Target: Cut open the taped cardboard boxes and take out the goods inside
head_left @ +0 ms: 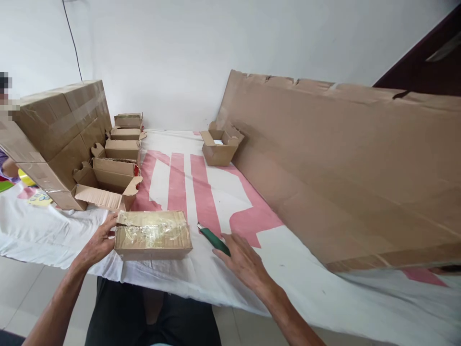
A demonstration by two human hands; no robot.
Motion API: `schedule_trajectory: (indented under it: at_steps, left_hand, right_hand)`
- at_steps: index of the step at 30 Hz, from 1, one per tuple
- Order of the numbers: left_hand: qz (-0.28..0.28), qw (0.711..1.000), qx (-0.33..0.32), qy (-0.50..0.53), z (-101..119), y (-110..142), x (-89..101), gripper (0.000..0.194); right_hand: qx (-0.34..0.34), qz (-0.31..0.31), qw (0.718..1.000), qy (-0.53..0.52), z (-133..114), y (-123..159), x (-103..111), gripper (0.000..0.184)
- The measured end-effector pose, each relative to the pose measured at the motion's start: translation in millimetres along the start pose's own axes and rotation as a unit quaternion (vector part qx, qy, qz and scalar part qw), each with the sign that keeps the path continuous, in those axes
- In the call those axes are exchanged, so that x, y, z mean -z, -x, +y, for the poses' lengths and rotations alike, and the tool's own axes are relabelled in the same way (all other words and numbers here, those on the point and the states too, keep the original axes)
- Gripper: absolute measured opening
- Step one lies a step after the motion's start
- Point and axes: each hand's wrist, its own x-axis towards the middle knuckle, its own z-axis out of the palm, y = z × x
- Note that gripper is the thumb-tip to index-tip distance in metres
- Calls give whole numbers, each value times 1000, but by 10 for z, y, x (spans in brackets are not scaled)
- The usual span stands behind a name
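Box [154, 252] sits near the table's [306, 288] front edge. Your left hand [99, 242], loosely curled, touches its left end; your right hand [243, 259] grips the green knife [215, 241]. Tape-cutting appears in hand, calling next for blade [200, 226] alignment over the tape [153, 235].

The cutter [214, 240] is dark green with a silvery tip, and the near box [154, 253] is light brown under shiny tape [154, 235] gleaming pale yellow. Plain brown covers the open boxes [122, 150] on the left, the far box [219, 154], the cartons [68, 129] on the far left and the panel [342, 163] on the right. The cloth [288, 269] is white, patterned with dusty-pink bars and blocks, the wall [173, 53] plain greyish white, the cable [72, 38] dark, the near trousers [118, 312] black, and the floor [29, 283] pale grey with thin tile lines.
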Motion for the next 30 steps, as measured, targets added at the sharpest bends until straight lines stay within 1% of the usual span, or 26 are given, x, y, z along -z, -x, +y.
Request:
schedule_trajectory:
  at_steps: [2,4,5,7,9,11,12,13,15,16,18,20,23,26,30]
  left_hand:
    - [8,1000,3,-4,-12,24,-23,41]
    - [9,1000,2,-4,6,56,-41,41]
    - [10,1000,2,-8,22,75,-43,41]
    - [18,1000,0,-23,50,117,-31,40]
    - [34,999,-3,-40,56,157,-3,42]
    - [48,998,-5,-49,32,189,24,44]
    - [51,998,-5,-48,11,201,34,45]
    - [53,998,-5,-46,-12,212,40,47]
    - [57,997,-2,-42,-56,231,40,49]
    - [60,997,-2,-43,-73,239,35,50]
    - [65,997,-1,-48,-90,254,22,51]
    - [65,996,-1,-53,-90,263,7,52]
    - [66,996,-4,-53,-78,267,-10,50]
    - [68,996,-6,-48,-80,267,-24,51]
    - [69,997,-7,-39,-103,268,-35,52]
  right_hand:
    - [-12,-46,998,38,140,61,-37,31]
    - [-10,-55,997,46,182,83,-97,28]
    - [-10,-47,998,41,177,73,-117,26]
    - [-21,-11,1000,9,130,13,-101,26]
    - [-42,34,997,-60,20,-89,16,30]
    - [-59,52,985,-150,-183,-208,224,35]
    - [-59,40,978,-195,-324,-267,347,37]
    - [-49,14,971,-235,-487,-322,470,40]
    - [11,-44,955,-294,-855,-421,684,43]
    - [48,-76,948,-304,-1040,-467,764,43]
    - [127,-134,935,-302,-1368,-558,858,41]
    - [179,-169,927,-283,-1605,-652,882,39]
    - [210,-186,925,-256,-1801,-782,874,39]
    - [216,-197,927,-236,-1908,-866,889,40]
    - [220,-215,931,-198,-2029,-898,934,39]
